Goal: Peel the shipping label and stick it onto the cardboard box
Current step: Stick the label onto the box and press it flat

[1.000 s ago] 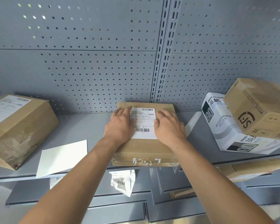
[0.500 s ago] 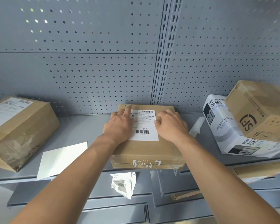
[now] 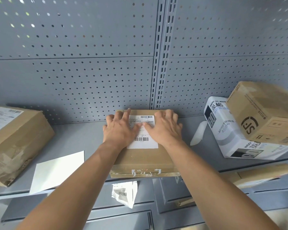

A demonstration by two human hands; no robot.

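Observation:
A flat brown cardboard box [image 3: 143,160] lies on the grey metal shelf [image 3: 83,136] in the middle, its near edge overhanging the shelf front. A white shipping label [image 3: 142,141] with barcodes lies flat on the box's top. My left hand [image 3: 119,131] rests palm down on the label's left side, fingers spread. On the label's right side my right hand [image 3: 165,128] presses palm down too. The two thumbs nearly meet over the middle of the label. Neither hand grips anything.
A blank white backing sheet [image 3: 56,171] lies on the shelf to the left. A taped brown parcel [image 3: 15,143] sits at far left. A white printed carton [image 3: 229,130] and a tilted brown box [image 3: 266,113] stand at right. A crumpled label [image 3: 125,193] lies below.
Both hands slid inward over the label; the thumbs, apart at its edges before, now almost touch at its centre. The view shifted slightly.

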